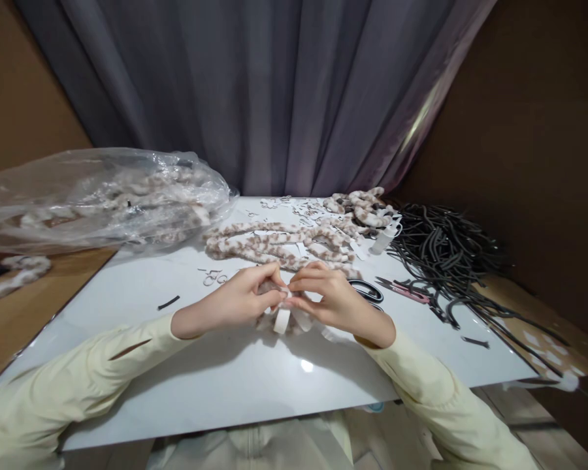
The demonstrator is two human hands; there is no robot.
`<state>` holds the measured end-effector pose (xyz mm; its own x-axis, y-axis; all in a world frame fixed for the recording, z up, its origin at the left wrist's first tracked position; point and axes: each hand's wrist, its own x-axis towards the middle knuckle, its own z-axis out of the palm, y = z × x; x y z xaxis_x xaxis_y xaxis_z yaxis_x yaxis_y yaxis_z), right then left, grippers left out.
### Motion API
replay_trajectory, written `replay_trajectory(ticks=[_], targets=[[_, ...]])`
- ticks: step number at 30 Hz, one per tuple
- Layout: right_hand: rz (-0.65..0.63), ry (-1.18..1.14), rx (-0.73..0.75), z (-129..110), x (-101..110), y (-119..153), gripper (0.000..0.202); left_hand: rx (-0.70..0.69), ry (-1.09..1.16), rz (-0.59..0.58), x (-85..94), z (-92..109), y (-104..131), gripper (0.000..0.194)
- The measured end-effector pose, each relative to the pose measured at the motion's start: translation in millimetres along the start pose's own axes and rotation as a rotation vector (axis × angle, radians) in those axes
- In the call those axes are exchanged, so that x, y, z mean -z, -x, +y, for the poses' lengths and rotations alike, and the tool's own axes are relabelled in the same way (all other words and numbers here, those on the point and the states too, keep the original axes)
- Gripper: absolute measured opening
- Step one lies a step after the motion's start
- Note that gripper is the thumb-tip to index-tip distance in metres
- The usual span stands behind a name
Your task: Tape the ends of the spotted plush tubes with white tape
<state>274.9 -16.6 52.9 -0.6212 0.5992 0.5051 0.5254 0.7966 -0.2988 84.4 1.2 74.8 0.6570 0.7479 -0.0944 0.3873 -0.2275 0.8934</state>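
A heavy grey-purple pleated curtain (pixel 255 85) hangs behind a glossy white table (pixel 200 391). Beyond the hands lie soft, fluffy tubes mottled white and brown (pixel 274 245), curved into long loops. Farther off, to the left, a crinkled clear plastic bag (pixel 127 202) bulges with more of that plush.

The left hand (pixel 240 294) and the right hand (pixel 336 297) meet above the table, thumbs and fingertips closed in a pinch at a flat, smooth white ribbon-like strip (pixel 282 320); the exact grip is hidden by the fingers. The strip hangs between the hands, its long axis running roughly toward the wearer, free end pointing down and nearward. Around it shows a fuzzy mottled piece (pixel 265 321), partly covered.

Just beside the right hand are black oval scissor handles (pixel 367 290), then slim pink-handled snips (pixel 404 289) and a tangled heap of matte black cords (pixel 441 248). Near the left hand lie thin metal rings and clasps (pixel 215 277) and a short black piece of cord (pixel 168 303).
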Motion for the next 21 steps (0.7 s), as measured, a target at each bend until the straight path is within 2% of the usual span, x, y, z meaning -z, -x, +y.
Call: replay_trajectory(ticks=[5,8,11,14,21], targets=[[-0.078,0.311,0.137,-4,-2,1,0.027,0.094,0.133,-0.042,0.4,-3,-3,0.006],[-0.08,0.531,0.183,-10,-4,1,0.031,0.184,0.3,-0.037,0.9,0,-4,0.007],[-0.119,0.63,0.218,-14,-4,0,0.031,0.235,0.46,-0.071,2.2,-1,-7,0.012],[-0.143,0.53,0.151,-12,-2,0,0.028,0.227,0.527,-0.126,4.5,-2,-10,0.015],[-0.089,0.034,-0.029,-2,-2,0,0.019,0.264,0.703,-0.16,7.9,-6,-12,0.018]])
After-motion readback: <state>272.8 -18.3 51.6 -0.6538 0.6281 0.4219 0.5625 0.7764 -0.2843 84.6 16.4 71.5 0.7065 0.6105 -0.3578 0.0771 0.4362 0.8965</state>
